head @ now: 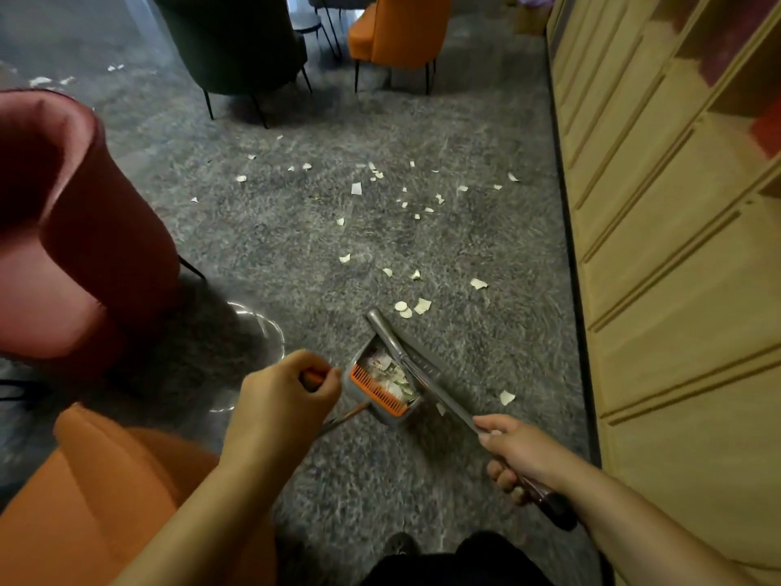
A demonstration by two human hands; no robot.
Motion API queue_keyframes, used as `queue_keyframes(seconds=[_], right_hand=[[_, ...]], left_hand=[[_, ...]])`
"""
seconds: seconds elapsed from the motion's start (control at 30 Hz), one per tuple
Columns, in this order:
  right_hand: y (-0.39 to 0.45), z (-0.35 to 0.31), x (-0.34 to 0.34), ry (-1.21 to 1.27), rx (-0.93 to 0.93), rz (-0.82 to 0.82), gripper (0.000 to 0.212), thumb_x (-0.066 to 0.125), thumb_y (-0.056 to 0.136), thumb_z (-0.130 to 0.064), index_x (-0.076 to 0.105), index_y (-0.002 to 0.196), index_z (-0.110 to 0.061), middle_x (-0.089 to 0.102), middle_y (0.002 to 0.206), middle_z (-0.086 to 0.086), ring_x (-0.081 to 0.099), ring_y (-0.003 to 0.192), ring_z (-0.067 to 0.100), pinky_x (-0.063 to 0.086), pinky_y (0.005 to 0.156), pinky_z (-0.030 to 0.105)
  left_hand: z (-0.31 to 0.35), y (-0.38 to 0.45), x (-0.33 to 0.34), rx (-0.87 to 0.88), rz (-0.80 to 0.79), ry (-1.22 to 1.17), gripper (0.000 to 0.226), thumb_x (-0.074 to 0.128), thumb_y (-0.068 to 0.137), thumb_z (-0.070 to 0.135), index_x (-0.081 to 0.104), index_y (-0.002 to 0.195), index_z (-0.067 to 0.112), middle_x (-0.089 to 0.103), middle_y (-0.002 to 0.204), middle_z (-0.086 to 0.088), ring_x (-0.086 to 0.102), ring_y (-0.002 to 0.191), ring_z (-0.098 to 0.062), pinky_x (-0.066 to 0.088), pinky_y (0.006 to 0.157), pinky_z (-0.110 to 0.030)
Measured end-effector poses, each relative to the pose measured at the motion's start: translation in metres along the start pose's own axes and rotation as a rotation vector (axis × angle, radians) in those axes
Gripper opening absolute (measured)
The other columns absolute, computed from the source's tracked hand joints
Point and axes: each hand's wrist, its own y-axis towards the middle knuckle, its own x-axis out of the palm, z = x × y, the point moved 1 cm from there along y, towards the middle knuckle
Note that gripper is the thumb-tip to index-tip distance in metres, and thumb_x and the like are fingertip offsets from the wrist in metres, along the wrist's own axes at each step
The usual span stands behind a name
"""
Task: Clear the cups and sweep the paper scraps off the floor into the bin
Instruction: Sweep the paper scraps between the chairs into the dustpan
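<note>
Left hand (283, 391) curls round the orange dustpan handle, mostly hidden in the fist. Right hand (513, 452) grips the dark broom handle (545, 499); broom head (382, 327) blurred over the grey dustpan (380, 382) holding scraps. White paper scraps (380, 192) litter the grey carpet (274, 247) ahead.

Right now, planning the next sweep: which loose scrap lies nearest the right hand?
The lone scrap right of the dustpan, just beyond the right hand; every other one lies farther up the carpet.
</note>
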Motion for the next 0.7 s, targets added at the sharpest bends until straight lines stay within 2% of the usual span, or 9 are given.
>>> queue_keyframes(seconds=[0.23, 0.43, 0.57, 0.7], right_hand=[[0.081, -0.129, -0.011, -0.047, -0.010, -0.045, 0.033, 0.036, 0.103, -0.017, 0.039, 0.134, -0.027, 0.040, 0.059, 0.007, 0.034, 0.032, 0.007, 0.028, 0.035, 0.012], [0.174, -0.257, -0.036, -0.149, -0.027, -0.111, 0.035, 0.035, 0.103, -0.014, 0.038, 0.137, -0.022, 0.040, 0.059, 0.008, 0.033, 0.030, 0.007, 0.028, 0.033, 0.012], [0.225, -0.348, -0.044, -0.203, -0.024, -0.155, 0.036, 0.035, 0.103, -0.015, 0.037, 0.138, -0.023, 0.041, 0.060, 0.008, 0.035, 0.030, 0.006, 0.030, 0.033, 0.012], [0.263, -0.431, -0.038, -0.267, -0.027, -0.202, 0.034, 0.034, 0.103, -0.017, 0.038, 0.136, -0.025, 0.041, 0.060, 0.008, 0.035, 0.032, 0.006, 0.030, 0.034, 0.013]], left_hand=[[0.023, 0.130, -0.001, -0.050, 0.105, -0.008, 0.009, 0.075, 0.083, 0.030, 0.072, 0.078, 0.023, 0.067, 0.066, 0.008, 0.063, 0.065, -0.007, 0.057, 0.071, -0.037], [0.048, 0.260, 0.005, -0.109, 0.201, 0.039, 0.012, 0.075, 0.082, 0.031, 0.070, 0.072, 0.027, 0.063, 0.060, 0.014, 0.057, 0.059, 0.003, 0.045, 0.059, -0.020], [0.068, 0.342, -0.002, -0.185, 0.226, 0.010, 0.012, 0.075, 0.082, 0.031, 0.070, 0.073, 0.027, 0.064, 0.060, 0.011, 0.060, 0.060, -0.003, 0.054, 0.065, -0.031], [0.072, 0.407, -0.018, -0.245, 0.292, -0.063, 0.014, 0.074, 0.083, 0.031, 0.069, 0.071, 0.028, 0.064, 0.058, 0.011, 0.062, 0.058, -0.007, 0.056, 0.064, -0.036]])
